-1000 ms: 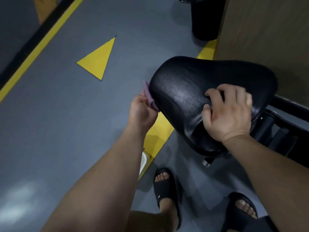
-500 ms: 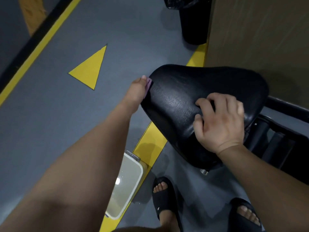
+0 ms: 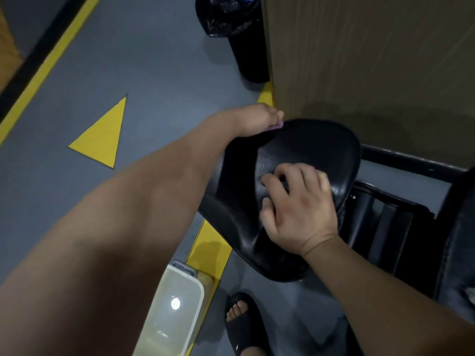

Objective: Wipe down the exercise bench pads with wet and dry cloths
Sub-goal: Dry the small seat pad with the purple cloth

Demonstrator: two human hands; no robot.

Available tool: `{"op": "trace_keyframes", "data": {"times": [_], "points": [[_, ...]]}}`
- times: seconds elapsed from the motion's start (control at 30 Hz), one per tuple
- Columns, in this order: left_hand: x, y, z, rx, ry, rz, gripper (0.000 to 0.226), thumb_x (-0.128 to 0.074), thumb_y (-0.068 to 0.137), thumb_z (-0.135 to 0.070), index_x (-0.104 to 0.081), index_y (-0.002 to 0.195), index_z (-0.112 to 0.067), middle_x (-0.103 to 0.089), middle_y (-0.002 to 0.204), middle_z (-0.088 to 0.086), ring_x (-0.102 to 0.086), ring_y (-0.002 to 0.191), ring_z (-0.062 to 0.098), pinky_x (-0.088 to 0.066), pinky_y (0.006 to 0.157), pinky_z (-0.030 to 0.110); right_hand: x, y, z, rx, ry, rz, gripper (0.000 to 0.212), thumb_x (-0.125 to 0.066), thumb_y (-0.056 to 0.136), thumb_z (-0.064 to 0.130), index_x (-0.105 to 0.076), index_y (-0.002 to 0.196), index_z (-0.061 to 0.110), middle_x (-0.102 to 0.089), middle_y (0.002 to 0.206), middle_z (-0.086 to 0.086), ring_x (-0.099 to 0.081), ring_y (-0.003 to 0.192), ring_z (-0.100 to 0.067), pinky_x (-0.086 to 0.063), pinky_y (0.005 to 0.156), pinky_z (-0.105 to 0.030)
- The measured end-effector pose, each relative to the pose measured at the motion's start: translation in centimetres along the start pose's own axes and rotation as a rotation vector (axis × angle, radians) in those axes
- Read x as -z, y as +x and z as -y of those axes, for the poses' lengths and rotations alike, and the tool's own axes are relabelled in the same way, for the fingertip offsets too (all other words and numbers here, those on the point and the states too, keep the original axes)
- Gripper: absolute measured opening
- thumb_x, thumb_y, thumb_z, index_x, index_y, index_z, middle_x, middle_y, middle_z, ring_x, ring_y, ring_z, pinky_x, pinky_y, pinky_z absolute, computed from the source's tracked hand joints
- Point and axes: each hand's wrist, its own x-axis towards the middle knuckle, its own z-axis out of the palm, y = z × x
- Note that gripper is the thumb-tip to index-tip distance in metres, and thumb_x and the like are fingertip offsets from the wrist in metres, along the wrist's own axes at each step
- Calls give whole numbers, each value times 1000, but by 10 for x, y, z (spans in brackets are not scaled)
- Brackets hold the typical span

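Observation:
A black padded bench seat (image 3: 316,147) fills the middle of the view, its surface shiny. My left hand (image 3: 259,119) reaches over the pad's far left edge and holds a purple cloth (image 3: 353,126) of which only a small corner shows, pressed against the rim. My right hand (image 3: 295,209) rests on the near part of the pad with bent fingers and nothing visible in it. The second cloth is not in sight.
A clear plastic tub of water (image 3: 172,312) stands on the floor at the bottom, beside my foot in a black slide (image 3: 244,322). A bin with a black bag (image 3: 236,29) stands at the top by a brown wall (image 3: 372,60). The black bench frame (image 3: 401,160) runs right.
My left hand has slid with the purple cloth along the pad's left edge toward its far end. My right hand stays on the pad. The view has tilted, showing more of the tub.

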Motion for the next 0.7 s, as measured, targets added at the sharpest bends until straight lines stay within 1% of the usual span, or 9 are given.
{"op": "trace_keyframes", "data": {"times": [0.1, 0.17, 0.27, 0.3, 0.37, 0.4, 0.47, 0.57, 0.7], "points": [[6, -2, 8, -73, 243, 43, 38, -26, 113, -33, -46, 82, -24, -48, 79, -7, -43, 77, 10, -36, 77, 22, 1, -1, 0, -6, 14, 7, 37, -62, 80, 34, -70, 111, 16, -60, 109, -8, -53, 104, -33, -38, 89, -47], [15, 0, 19, -81, 344, 100, 31, -27, 113, -36, -49, 95, -24, -52, 95, -2, -44, 91, 13, -37, 89, 33, 2, 0, 0, -8, 29, 9, 37, -62, 80, 34, -70, 111, 16, -60, 108, -8, -53, 103, -33, -38, 89, -46], [28, 9, 25, 11, 420, 38, 27, -36, 110, -41, -55, 122, -26, -55, 129, 8, -35, 109, 13, -27, 92, 29, 2, 0, 0, -12, 40, 15, 36, -61, 80, 34, -69, 111, 16, -59, 109, -8, -53, 103, -33, -38, 89, -46], [27, 13, 21, 8, 414, 45, 34, -37, 110, -39, -60, 126, -20, -60, 126, 4, -37, 108, 13, -29, 91, 26, 2, 0, 0, -14, 43, 15, 37, -61, 80, 34, -69, 111, 15, -59, 109, -8, -53, 104, -34, -39, 89, -46], [18, 27, 11, -41, 470, 48, 36, -37, 110, -29, -67, 101, -13, -71, 81, -16, -52, 93, 4, -36, 82, 12, 3, 0, 0, -12, 45, 16, 37, -62, 80, 34, -69, 110, 15, -59, 109, -8, -53, 104, -34, -39, 89, -47], [10, 27, 2, -56, 501, 55, 38, -35, 111, -25, -62, 85, -18, -64, 57, -22, -55, 74, -4, -35, 72, 6, 3, 0, 0, -12, 47, 20, 37, -62, 79, 34, -69, 110, 15, -59, 109, -8, -53, 104, -34, -39, 89, -47], [-8, 19, -23, -121, 432, 79, 44, -33, 111, -25, -48, 70, -25, -46, 39, -21, -45, 48, -2, -35, 58, 11, 3, 0, -1, -17, 54, 34, 39, -64, 78, 33, -68, 112, 15, -59, 110, -9, -53, 104, -35, -39, 88, -48], [-32, 13, -44, -148, 265, 183, 43, -32, 110, -31, -49, 72, -21, -47, 53, -15, -40, 56, 9, -39, 70, 28, 4, -1, -1, -10, 40, 69, 44, -64, 78, 36, -68, 116, 14, -59, 114, -12, -53, 106, -37, -40, 89, -49], [-30, 0, -41, -300, 410, 247, 39, -26, 110, -40, -51, 83, -25, -54, 73, -15, -48, 68, 3, -47, 95, 31, 5, -1, 0, -15, 46, 59, 42, -63, 79, 35, -68, 115, 14, -60, 114, -11, -53, 105, -36, -41, 89, -48]]}}
